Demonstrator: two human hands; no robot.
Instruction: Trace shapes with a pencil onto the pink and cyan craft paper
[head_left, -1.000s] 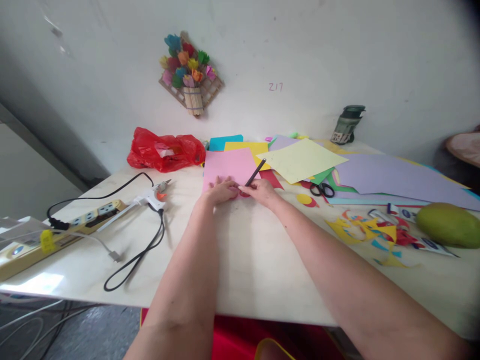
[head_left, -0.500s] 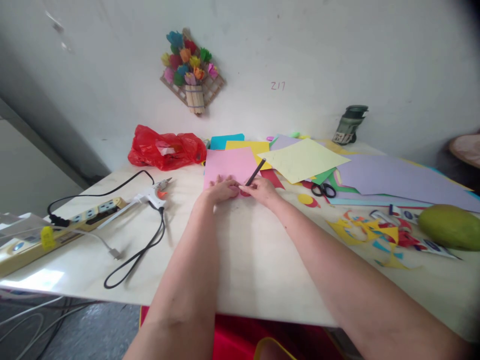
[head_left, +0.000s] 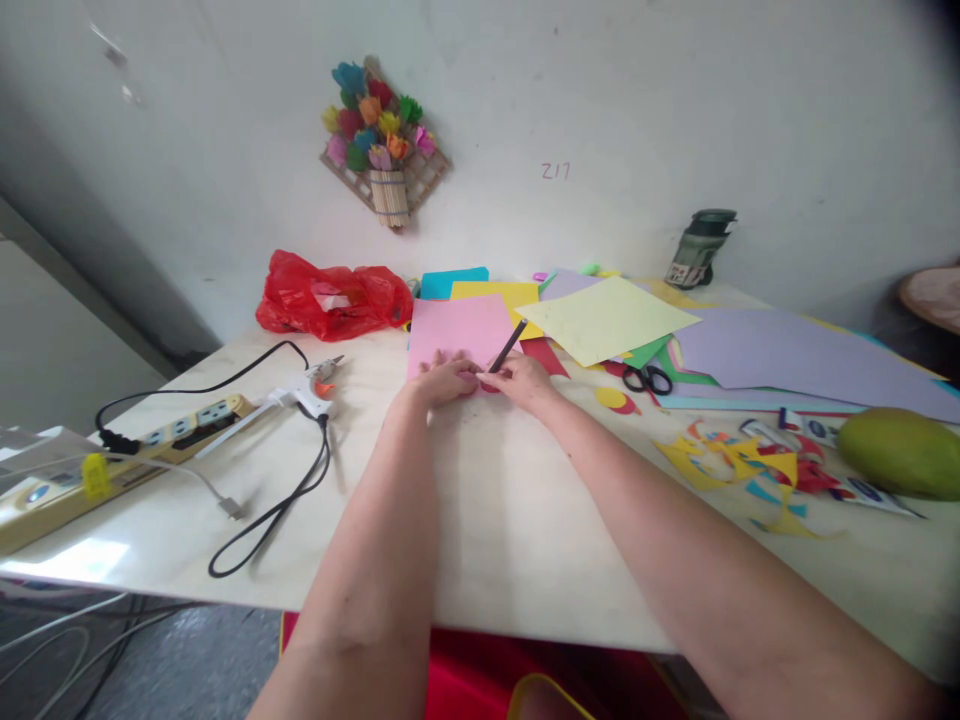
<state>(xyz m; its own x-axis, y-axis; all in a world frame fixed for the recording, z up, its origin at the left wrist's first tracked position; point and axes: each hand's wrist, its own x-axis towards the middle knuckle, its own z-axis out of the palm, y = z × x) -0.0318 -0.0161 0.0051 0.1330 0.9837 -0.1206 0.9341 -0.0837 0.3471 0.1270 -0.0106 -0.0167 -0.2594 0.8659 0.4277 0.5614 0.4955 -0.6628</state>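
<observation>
A sheet of pink paper (head_left: 469,325) lies on the table before me. My left hand (head_left: 448,380) rests flat on its near part, fingers spread. My right hand (head_left: 523,382) grips a slim black pen (head_left: 508,346), tilted with its upper end to the right; its tip is hidden by the fingers. Under the fingertips, where both hands nearly meet, a small red paper piece (head_left: 491,388) shows in part. Right of my right hand lie a yellow paper circle (head_left: 609,398) and black-handled scissors (head_left: 647,380).
A glue gun (head_left: 304,390) with a looping cord and a power strip (head_left: 180,425) lie left. Behind are a red plastic bag (head_left: 334,297) and coloured sheets (head_left: 795,350). Paper scraps (head_left: 739,460), tubes and a green mango-like fruit (head_left: 900,453) lie right; a bottle (head_left: 700,250) stands behind.
The upper end of the pen has tipped slightly to the left and down. Both hands stay in nearly the same place on the pink paper.
</observation>
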